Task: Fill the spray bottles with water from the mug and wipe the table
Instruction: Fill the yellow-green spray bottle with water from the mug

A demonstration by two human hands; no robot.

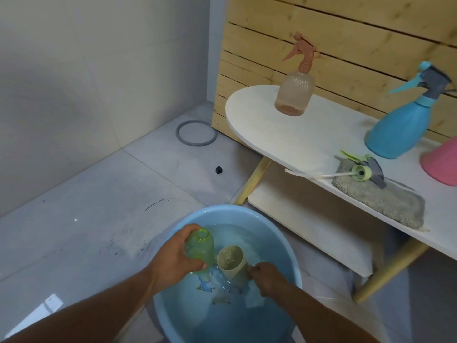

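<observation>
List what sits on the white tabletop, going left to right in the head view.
Peach spray bottle → green spray head lying on the grey cloth → blue spray bottle → pink object, cut by the frame edge.

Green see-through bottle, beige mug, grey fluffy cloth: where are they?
Green see-through bottle (199,248), head view, on its shoulder.
Beige mug (230,259), head view, on its open mouth.
Grey fluffy cloth (385,196), head view, on its top surface.
</observation>
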